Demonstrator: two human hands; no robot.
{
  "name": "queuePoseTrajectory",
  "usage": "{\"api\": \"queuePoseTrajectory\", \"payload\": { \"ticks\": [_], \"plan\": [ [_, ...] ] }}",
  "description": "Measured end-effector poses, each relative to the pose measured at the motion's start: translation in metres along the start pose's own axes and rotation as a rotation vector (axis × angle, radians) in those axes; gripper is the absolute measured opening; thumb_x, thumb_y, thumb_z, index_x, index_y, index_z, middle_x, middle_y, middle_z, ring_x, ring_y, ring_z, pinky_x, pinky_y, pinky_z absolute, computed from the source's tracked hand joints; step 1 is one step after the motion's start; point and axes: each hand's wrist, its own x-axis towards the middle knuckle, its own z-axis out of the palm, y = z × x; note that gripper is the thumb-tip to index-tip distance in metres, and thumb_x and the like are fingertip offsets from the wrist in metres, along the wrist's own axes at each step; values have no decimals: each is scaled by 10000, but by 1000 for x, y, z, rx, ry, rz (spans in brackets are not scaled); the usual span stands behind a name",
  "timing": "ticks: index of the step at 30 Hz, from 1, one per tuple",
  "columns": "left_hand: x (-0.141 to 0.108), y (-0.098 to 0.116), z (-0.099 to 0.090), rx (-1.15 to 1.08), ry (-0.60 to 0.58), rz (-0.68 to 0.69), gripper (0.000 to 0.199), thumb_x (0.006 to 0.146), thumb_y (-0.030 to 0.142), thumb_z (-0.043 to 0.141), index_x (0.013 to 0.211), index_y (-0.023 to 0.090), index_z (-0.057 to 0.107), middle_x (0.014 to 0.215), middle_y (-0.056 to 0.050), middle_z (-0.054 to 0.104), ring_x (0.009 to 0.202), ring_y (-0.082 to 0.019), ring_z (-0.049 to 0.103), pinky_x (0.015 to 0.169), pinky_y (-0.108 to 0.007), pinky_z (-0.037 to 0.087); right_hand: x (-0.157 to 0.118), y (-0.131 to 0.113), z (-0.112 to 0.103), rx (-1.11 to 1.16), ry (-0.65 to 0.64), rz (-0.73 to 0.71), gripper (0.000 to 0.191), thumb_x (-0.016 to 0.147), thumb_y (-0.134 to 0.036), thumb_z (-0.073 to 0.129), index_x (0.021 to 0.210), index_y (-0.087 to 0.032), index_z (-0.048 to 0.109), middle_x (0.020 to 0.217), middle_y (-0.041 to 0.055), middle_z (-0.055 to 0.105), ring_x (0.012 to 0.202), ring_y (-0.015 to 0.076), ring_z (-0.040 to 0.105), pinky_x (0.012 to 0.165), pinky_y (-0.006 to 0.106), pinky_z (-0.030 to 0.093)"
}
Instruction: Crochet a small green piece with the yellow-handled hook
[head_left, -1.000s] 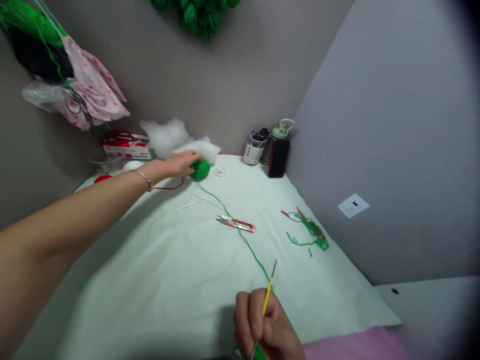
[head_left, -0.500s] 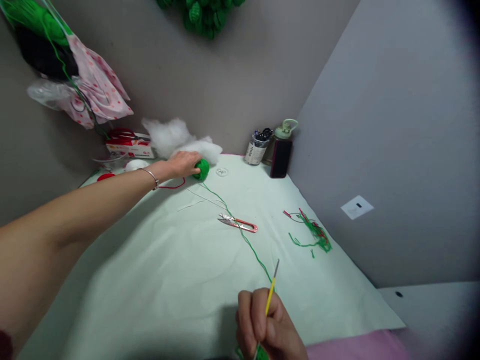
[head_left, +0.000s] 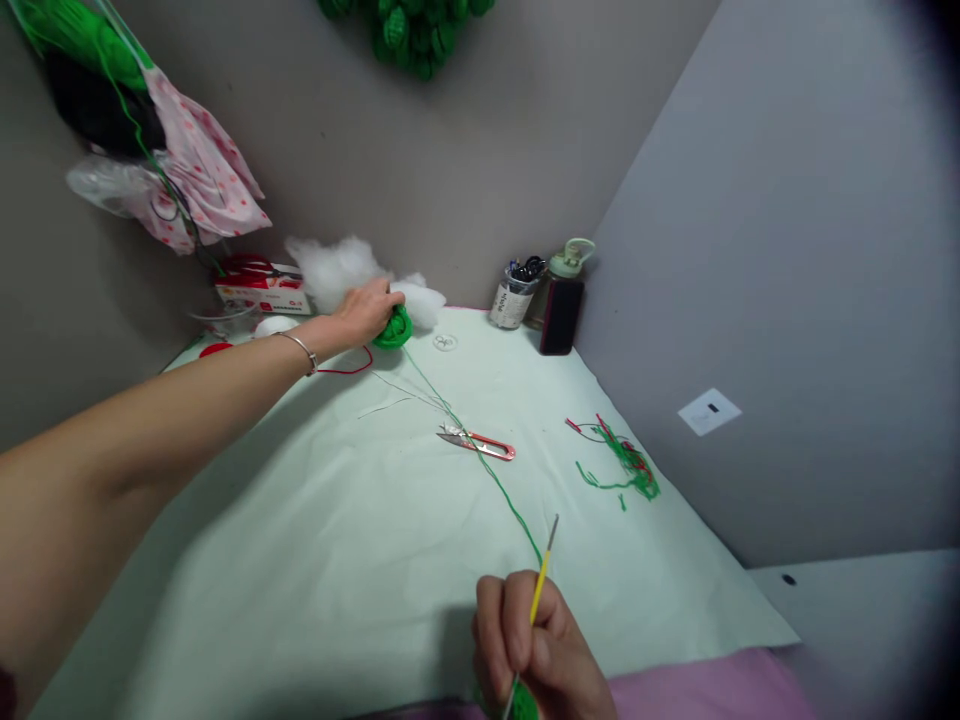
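Note:
At the back of the table my left hand is closed on a ball of green yarn, beside the white stuffing. From the ball a green strand runs across the cloth to my right hand, passing over the thread snips. In the closed fingers of my right hand is a crochet hook with a yellow grip, its metal tip upward. A green crocheted piece shows under that hand, mostly hidden.
White stuffing, a box with red scissors and a small clear ring lie at the back. A pen cup, bottle and phone stand by the right wall. Yarn scraps lie at right.
My left hand has lifted and turned the yarn ball slightly, moving it a little up and left. My right hand stays nearly where it was with the hook.

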Motion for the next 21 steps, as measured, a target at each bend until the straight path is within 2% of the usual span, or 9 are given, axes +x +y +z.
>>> {"api": "queuePoseTrajectory", "payload": {
  "ticks": [4, 7, 10, 14, 17, 21],
  "plan": [
    [-9, -1, 9, -35, -34, 20, 378, 1021, 360, 702, 1363, 203, 658, 1386, -122, 673, 1166, -284, 701, 962, -489, 619, -1, 4, -2, 10, -50, -40, 325, 854, -460, 843, 745, -202, 678, 645, -39, 575, 415, 20, 366, 409, 160, 287],
    [-18, -4, 16, -69, -74, 48, 371, 1026, 361, 695, 1361, 204, 660, 1391, -124, 671, 1165, -281, 700, 966, -492, 618, -3, 3, -1, 17, -31, -22, 298, 858, -441, 850, 761, -201, 703, 657, -33, 593, 423, 16, 379, 417, 150, 295],
    [-26, -5, 16, -101, -129, 68, 364, 1031, 362, 687, 1357, 204, 662, 1392, -125, 672, 1159, -278, 700, 967, -492, 618, -3, -1, 4, 34, -22, 1, 252, 859, -409, 861, 784, -200, 741, 677, -22, 622, 434, 12, 396, 428, 143, 303],
    [-35, -3, 0, -159, -160, 84, 370, 1030, 362, 689, 1360, 199, 660, 1389, -126, 673, 1154, -277, 702, 964, -495, 620, -2, -2, 8, 63, -54, -5, 177, 873, -370, 856, 835, -211, 789, 703, -8, 658, 454, 20, 420, 433, 142, 311],
    [-36, 3, -16, -211, -73, 38, 362, 1033, 364, 682, 1360, 208, 663, 1406, -125, 666, 1169, -281, 696, 977, -497, 614, -2, -1, 8, 63, -69, -3, 153, 886, -366, 846, 859, -220, 809, 710, -3, 668, 460, 23, 431, 437, 145, 315],
    [-25, 10, -33, -320, 36, -84, 380, 1020, 371, 702, 1345, 176, 666, 1372, -119, 681, 1164, -295, 700, 970, -510, 614, -5, -2, 8, 47, -65, -12, 145, 887, -368, 847, 866, -228, 818, 711, -1, 669, 467, 25, 439, 438, 147, 317]
  ]
}}
